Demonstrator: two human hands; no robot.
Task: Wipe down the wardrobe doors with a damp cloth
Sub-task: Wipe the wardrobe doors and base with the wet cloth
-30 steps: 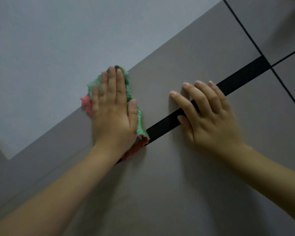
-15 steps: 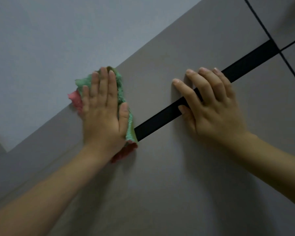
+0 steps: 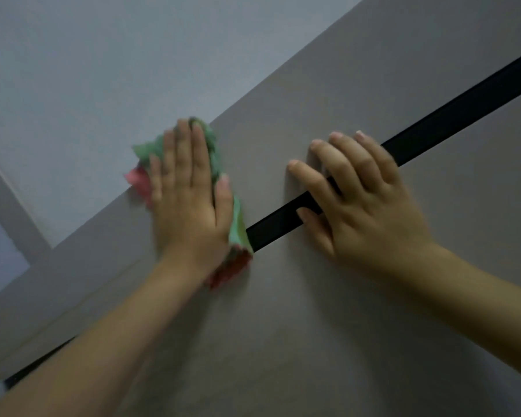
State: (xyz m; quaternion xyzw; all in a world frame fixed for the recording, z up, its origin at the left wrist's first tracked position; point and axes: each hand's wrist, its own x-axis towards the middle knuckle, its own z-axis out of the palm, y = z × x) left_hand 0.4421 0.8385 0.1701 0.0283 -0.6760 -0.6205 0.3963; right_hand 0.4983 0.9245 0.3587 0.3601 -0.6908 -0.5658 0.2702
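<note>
Far left edge: a pale frame or trim piece [image 3: 11,206] running at a slant, with a lighter blue-grey panel below it; what it belongs to cannot be told. Upper left: plain grey-blue wall [image 3: 118,70], filling the view above the door's top edge. Lower left corner: small blurred scraps of yellow-green and white, not identifiable. Left of centre: left hand [image 3: 190,200], palm flat, fingers straight and close together, pressing a cloth [image 3: 215,152] against the wardrobe door [image 3: 328,341] right at the door's upper edge; the forearm enters from the lower left. The cloth is crumpled, green with pink-red patches, and shows around the hand on three sides: green above the fingertips, pink at the little-finger side, green and red below the thumb by the wrist; its lower right corner touches the end of the dark strip. Centre to upper right: a black strip [image 3: 448,118], recessed or inlaid in the grey-brown door, running diagonally up to the right edge of the view. Right of centre: right hand [image 3: 370,212], holding nothing, fingers spread and slightly bent, laid across the black strip with fingertips on the door surface above it and the thumb at the strip's lower edge; the forearm enters from the lower right. The two hands are apart, with bare door between them. Slight motion blur on both hands.
</note>
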